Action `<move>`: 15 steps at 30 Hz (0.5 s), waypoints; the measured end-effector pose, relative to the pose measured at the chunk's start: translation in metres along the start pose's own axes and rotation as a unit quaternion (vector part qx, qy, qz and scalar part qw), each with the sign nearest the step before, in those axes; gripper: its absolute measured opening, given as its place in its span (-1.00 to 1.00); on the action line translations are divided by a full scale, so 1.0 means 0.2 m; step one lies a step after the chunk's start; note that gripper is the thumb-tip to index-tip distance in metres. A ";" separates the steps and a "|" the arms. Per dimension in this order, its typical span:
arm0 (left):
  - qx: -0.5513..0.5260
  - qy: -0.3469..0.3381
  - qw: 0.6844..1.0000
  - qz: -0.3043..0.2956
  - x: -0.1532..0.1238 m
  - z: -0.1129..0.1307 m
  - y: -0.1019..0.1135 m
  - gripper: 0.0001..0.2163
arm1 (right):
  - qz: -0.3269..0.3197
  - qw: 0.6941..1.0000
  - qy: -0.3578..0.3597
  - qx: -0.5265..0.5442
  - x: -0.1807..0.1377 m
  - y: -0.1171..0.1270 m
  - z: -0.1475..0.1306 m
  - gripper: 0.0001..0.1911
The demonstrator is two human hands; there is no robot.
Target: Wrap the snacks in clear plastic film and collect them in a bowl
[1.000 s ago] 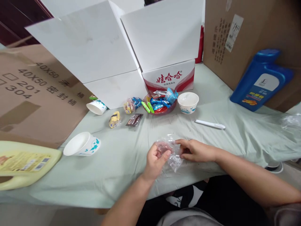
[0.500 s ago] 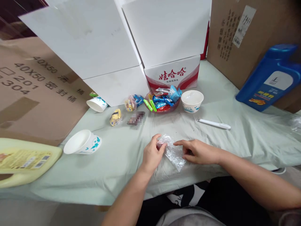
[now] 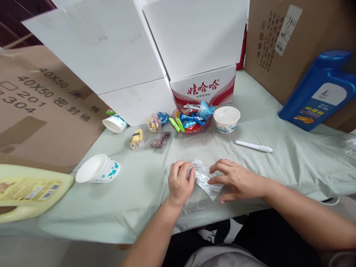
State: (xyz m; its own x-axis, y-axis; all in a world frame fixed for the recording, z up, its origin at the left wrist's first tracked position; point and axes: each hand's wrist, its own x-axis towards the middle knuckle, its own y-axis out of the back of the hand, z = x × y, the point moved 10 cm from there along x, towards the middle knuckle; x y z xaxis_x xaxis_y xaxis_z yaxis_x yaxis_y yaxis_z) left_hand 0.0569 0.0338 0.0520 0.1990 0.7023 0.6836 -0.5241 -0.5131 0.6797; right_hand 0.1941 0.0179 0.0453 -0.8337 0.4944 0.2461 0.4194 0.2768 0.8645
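Observation:
A crinkled, see-through piece of bubble wrap (image 3: 205,178) lies on the cloth near the front edge of the table. My left hand (image 3: 180,182) is closed at its left edge, thumb and fingers curled around that side. Over the right edge of the wrap, my right hand (image 3: 236,180) has its fingers spread apart, the fingertips close to the wrap or just touching it. Beyond the hands is a reddish bowl (image 3: 198,130) heaped with wrapped snacks, with a white paper bowl (image 3: 226,120) beside it.
A white box cutter (image 3: 253,146) lies right of centre. Wrapped snacks (image 3: 137,139) and a tipped paper bowl (image 3: 108,170) are at left. A yellow jug (image 3: 33,185) and a blue bottle (image 3: 314,96) flank the table. Cartons (image 3: 205,87) line the back.
My right hand has spread its fingers from a pointing shape. My left fingers have curled further over the edge of the wrap, which has barely moved.

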 end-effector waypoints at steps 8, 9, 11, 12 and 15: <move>-0.029 -0.080 0.977 -0.196 -0.03 0.09 -0.21 -0.80 | -0.079 0.997 0.013 -0.023 0.02 -0.11 -0.03 -0.77; -0.039 -0.085 0.976 -0.195 -0.02 0.10 -0.20 -0.80 | -0.067 0.997 0.017 -0.025 0.02 -0.10 -0.04 -0.85; -0.076 -0.102 0.973 -0.193 -0.02 0.12 -0.19 -0.80 | -0.041 0.998 0.023 -0.036 0.02 -0.06 -0.07 -0.84; -0.101 -0.115 0.968 -0.198 -0.03 0.14 -0.18 -0.80 | -0.030 0.998 0.026 -0.039 0.01 -0.04 -0.08 -0.81; -0.168 -0.174 0.939 -0.246 -0.06 0.22 -0.19 -0.75 | -0.033 0.999 0.042 -0.012 0.00 -0.02 -0.14 -0.82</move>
State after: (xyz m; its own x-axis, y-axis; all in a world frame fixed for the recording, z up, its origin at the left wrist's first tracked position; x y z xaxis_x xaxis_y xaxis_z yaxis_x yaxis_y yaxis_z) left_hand 0.1102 0.0232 0.0306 0.7125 0.5798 0.3951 -0.5190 0.0566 0.8529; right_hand 0.1833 -0.0061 0.0532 -0.8865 0.4052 0.2236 0.3551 0.2857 0.8901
